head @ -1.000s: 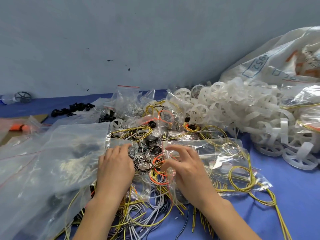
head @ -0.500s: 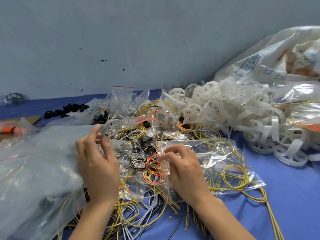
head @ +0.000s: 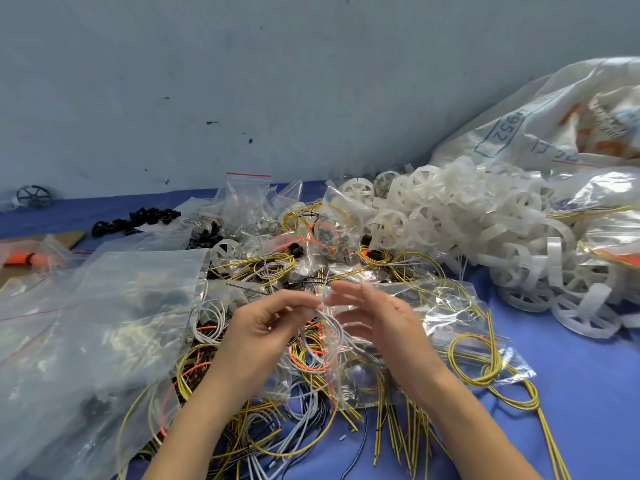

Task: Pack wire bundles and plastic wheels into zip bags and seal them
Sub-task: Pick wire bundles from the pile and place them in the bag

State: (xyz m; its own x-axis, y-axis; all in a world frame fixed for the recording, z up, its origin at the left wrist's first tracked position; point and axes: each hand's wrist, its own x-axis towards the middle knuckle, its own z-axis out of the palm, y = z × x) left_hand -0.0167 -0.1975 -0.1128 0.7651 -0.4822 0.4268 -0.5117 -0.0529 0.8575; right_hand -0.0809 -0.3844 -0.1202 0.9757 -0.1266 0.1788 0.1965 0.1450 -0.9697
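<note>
Above the wire heap (head: 277, 441), your left hand (head: 263, 327) pinches the zip bag (head: 446, 306) at its mouth; your right hand (head: 381, 320) has fingers loosely spread, blurred. Part both lips wide with 2 hands before feeding the wire bundle (head: 313, 348) in.

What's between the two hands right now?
In the head view, a grey wire loop pinched by the left hand, against the edge of a clear zip bag by the right hand.
</note>
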